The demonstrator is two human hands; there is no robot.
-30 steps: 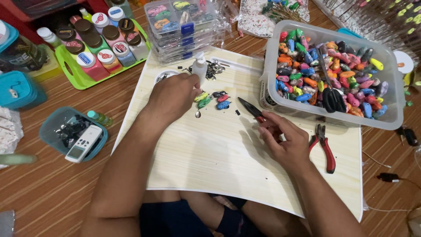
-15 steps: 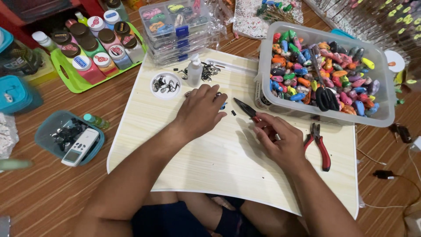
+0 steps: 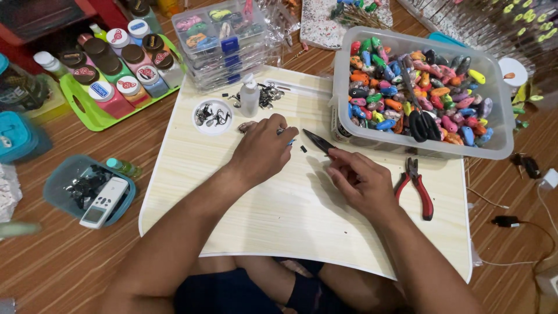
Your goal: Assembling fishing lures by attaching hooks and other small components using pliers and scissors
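We see a pale wood-grain board lying on the brown wooden floor, and on the board rest a small white dish of metal bits, a little white bottle, red-handled pliers and a clear tub of coloured beads. Directly on the floor around it we find a green tray of jars, a stack of clear compartment boxes and a teal dish with a white remote.

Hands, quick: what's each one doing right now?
Left hand: fingers curled over small pieces on the board; grip cannot be told.
Right hand: closed on black pliers.
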